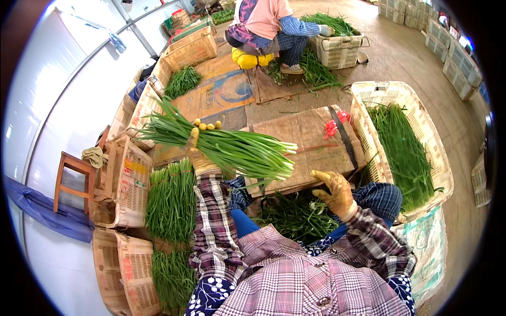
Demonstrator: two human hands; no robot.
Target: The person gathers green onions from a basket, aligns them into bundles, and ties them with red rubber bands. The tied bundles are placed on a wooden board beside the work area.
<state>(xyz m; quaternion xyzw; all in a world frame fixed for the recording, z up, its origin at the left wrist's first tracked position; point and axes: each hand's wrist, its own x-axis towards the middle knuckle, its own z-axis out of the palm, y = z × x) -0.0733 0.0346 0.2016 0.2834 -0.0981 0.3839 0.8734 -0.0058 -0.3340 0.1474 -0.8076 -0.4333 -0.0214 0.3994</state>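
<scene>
My left hand (197,152), in a yellowed glove, is closed round the middle of a bunch of chives (237,150). The bunch lies level above the near left part of a cardboard-covered board (311,137), its pale cut ends to the right and green tips to the left. Beside the board's near right edge, my gloved right hand (337,194) is held up, empty, with thumb and fingers apart. A tangle of red ties (337,124) rests on the board by a dark strap (343,134).
To the right, a cream plastic crate (448,168) holds loose chives (401,152). Tied bundles (171,200) stand at my left beside crates (134,184) and a wooden stool (75,168). Loose greens (295,213) lie below the board. Ahead, a co-worker (269,26) sits by another crate (337,52).
</scene>
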